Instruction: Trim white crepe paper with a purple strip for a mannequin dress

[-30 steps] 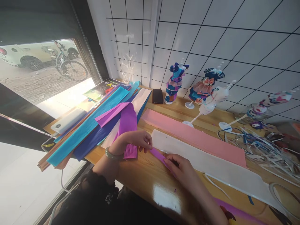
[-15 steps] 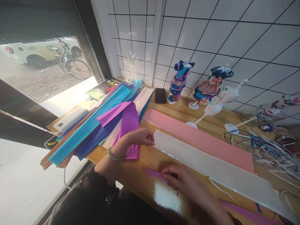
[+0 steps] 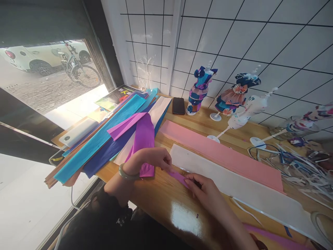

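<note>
A narrow purple crepe paper strip [image 3: 179,178] stretches between my two hands, just over the wooden table. My left hand [image 3: 159,158], with a bangle at the wrist, pinches its far left end. The strip's other end is between the thumb and fingers of my right hand [image 3: 204,187]. Under my left forearm lies a wider folded purple crepe paper [image 3: 145,132]. Beyond both hands, a long white sheet [image 3: 221,180] runs to the right, and beside it lies a pink crepe paper length [image 3: 221,152].
Blue, brown and navy crepe paper [image 3: 101,139] is piled at the left. A black phone [image 3: 178,106] lies near the wall. Small dress forms, one in a blue and purple outfit [image 3: 199,92], stand at the back. Thin paper scraps [image 3: 299,170] are heaped at the right.
My right hand has moved up and slightly right with the purple strip. My left hand has come down a little and now pinches the strip's other end.
</note>
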Demonstrator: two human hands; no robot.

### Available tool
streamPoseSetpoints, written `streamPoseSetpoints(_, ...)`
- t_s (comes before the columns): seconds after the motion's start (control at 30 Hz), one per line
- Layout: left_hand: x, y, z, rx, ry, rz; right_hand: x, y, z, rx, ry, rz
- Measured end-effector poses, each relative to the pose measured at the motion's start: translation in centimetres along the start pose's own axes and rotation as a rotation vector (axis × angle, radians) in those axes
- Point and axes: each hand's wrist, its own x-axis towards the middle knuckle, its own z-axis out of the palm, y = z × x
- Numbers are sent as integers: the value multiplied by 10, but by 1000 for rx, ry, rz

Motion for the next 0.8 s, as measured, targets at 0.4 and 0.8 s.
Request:
streamPoseSetpoints(0.4, -2, -15, -5, 63, 91, -45, 12, 0, 2, -28, 82, 1)
streamPoseSetpoints(0.8, 5, -14, -1, 162, 160, -152, 10, 6, 3, -95, 155, -16)
